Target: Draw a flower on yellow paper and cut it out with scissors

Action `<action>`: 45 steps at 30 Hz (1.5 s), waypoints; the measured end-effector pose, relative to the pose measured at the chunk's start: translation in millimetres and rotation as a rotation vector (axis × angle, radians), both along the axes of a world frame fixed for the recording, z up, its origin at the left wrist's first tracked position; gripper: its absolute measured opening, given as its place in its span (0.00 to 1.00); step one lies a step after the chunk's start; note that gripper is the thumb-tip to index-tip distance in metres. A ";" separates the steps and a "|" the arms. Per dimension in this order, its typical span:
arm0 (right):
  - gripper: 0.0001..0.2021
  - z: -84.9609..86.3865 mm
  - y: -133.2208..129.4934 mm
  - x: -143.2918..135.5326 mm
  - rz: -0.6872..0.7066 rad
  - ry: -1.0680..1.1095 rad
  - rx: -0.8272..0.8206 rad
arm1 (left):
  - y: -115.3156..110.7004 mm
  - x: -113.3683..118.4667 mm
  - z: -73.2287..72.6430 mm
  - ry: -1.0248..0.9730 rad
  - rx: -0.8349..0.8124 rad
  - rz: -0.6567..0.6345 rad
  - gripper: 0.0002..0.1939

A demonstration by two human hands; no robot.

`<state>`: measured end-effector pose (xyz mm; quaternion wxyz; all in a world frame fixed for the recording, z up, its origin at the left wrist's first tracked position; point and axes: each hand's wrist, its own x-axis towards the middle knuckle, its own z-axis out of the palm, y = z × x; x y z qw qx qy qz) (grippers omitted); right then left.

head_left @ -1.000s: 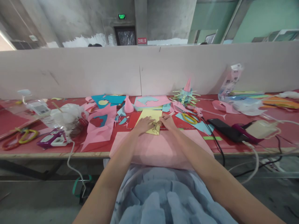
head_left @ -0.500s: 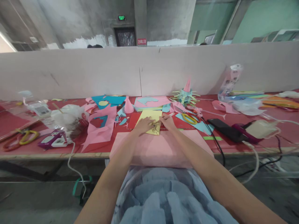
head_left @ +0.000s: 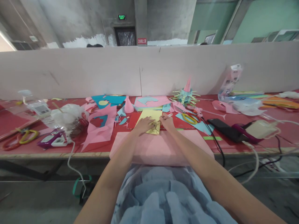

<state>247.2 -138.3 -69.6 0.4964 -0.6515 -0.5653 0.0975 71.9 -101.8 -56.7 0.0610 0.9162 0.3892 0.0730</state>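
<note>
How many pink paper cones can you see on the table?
2. One cone stands left of the yellow paper, beyond the left hand; the other cone tops the fringed piece near the partition.

Worn on the head, looking forward and down over the rumpled pale-blue cloth garment, along both bare forearms to the left hand and right hand, a short reach away near mid-view. Facing almost squarely the long off-white board partition behind the red-topped table. Set wide, taking in grey floor below and, far off above the partition, a grey concrete wall and small green lit exit sign.
</note>
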 end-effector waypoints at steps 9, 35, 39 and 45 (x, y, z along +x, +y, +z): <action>0.11 7.8 -6.4 2.1 0.033 0.126 -0.005 | -3.4 -0.7 3.6 0.003 -0.029 0.006 0.26; 0.09 1.2 0.9 2.0 -0.041 0.040 0.006 | 0.2 -0.8 -0.9 -0.003 -0.013 0.002 0.26; 0.10 2.0 0.6 2.8 -0.038 0.083 0.013 | -1.8 -0.9 0.9 0.013 -0.014 0.007 0.26; 0.10 2.9 -1.7 6.1 -0.029 0.167 0.052 | -5.2 -0.9 5.6 0.032 -0.028 -0.001 0.26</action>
